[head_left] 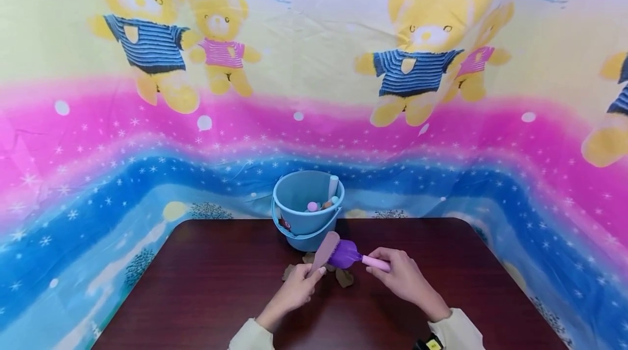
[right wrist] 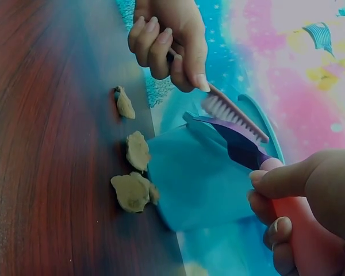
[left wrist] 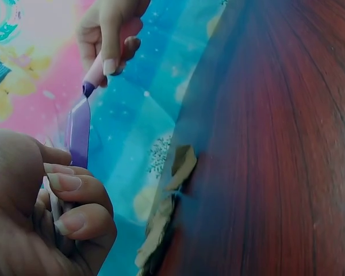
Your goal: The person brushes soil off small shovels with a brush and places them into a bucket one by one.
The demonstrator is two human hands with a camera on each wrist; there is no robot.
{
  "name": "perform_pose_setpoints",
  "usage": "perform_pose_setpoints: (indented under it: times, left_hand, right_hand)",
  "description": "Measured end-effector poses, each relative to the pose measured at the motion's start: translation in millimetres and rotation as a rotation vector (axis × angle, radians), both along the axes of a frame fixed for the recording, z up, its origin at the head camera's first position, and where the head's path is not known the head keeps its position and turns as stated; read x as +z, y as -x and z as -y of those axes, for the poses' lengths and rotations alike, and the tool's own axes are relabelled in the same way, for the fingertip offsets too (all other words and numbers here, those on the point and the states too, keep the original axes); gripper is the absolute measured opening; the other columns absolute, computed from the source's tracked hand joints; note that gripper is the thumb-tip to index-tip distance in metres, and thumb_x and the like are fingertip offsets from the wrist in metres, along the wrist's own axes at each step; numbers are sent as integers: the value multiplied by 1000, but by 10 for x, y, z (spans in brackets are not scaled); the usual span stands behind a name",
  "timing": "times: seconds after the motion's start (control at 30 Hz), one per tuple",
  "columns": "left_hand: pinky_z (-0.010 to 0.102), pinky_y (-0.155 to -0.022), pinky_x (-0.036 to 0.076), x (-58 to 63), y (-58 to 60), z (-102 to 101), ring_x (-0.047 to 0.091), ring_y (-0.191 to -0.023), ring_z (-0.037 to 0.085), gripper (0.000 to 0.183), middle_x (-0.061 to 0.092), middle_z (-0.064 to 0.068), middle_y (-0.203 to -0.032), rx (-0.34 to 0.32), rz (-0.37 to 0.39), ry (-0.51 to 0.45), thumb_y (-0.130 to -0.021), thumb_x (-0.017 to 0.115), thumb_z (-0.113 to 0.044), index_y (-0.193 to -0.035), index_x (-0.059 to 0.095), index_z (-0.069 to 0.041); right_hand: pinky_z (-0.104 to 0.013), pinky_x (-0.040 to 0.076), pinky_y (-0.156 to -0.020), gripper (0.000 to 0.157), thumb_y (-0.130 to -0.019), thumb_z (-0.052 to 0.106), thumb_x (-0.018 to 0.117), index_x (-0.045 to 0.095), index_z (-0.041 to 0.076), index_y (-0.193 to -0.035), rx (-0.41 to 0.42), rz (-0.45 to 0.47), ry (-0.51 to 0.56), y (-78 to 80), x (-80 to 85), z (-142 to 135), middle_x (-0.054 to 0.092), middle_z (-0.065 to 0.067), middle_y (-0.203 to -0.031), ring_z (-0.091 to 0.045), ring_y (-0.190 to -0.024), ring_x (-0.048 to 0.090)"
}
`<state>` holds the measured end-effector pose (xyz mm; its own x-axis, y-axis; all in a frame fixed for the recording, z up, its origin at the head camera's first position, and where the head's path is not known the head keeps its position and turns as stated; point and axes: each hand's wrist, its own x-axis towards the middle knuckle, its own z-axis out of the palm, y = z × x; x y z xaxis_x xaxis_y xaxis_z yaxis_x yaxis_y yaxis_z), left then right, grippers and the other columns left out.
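Observation:
In the head view my left hand [head_left: 293, 289] grips a dusty-pink brush [head_left: 325, 248] by its handle, its head tilted up. My right hand [head_left: 403, 278] holds a small toy shovel by its pink handle [head_left: 376, 263], the purple blade [head_left: 345, 254] pointing left. From the right wrist, the brush's pale bristles [right wrist: 233, 118] face the shovel blade [right wrist: 241, 146] and meet its edge. Several flat tan-brown pieces [right wrist: 138, 150] with ragged edges lie on the table below both tools. The left wrist view shows most of the brush hidden behind my left fingers [left wrist: 83, 221].
A light blue bucket [head_left: 306, 230] stands at the table's back edge, just behind the tools, its handle hanging down in front. Inside it are a pale stick-like handle [head_left: 333, 186] and a pink round end [head_left: 312, 206]. Printed cloth [head_left: 294, 121] hangs behind the dark red-brown table [head_left: 211, 284].

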<state>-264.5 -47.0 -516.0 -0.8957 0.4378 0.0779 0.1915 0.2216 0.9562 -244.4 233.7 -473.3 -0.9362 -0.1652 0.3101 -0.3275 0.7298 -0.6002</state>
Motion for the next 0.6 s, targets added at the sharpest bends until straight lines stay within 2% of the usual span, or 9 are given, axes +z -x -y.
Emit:
perform_pose_setpoints:
  times: [0.13,0.3,0.6]
  left_hand:
    - [24,-43,35,-20,35,56,40,-44,9,35,44,-2,-57,27,-10,20,-106,55,-29,-99,62,4]
    - [26,-44,35,-38,75,107,40,-45,10,35,43,-3,-58,31,-5,28,-107,54,-31,-95,58,1]
    - [23,-45,35,-74,108,223,40,-46,8,44,44,-4,-60,67,-14,63,-106,55,-34,-97,59,9]
  right_hand:
    - [-25,43,-59,18,-85,17,83,74,24,-98,5,-7,-2,-9,1,-32,67,11,-82,-7,-65,54]
    - [-25,43,-56,17,-85,18,83,74,22,-99,-1,8,7,-20,32,-66,67,10,-81,-8,-64,54]
    - [-25,44,-61,18,-85,16,83,73,24,-98,-8,-1,44,-56,45,-141,67,10,-82,-8,-67,55]
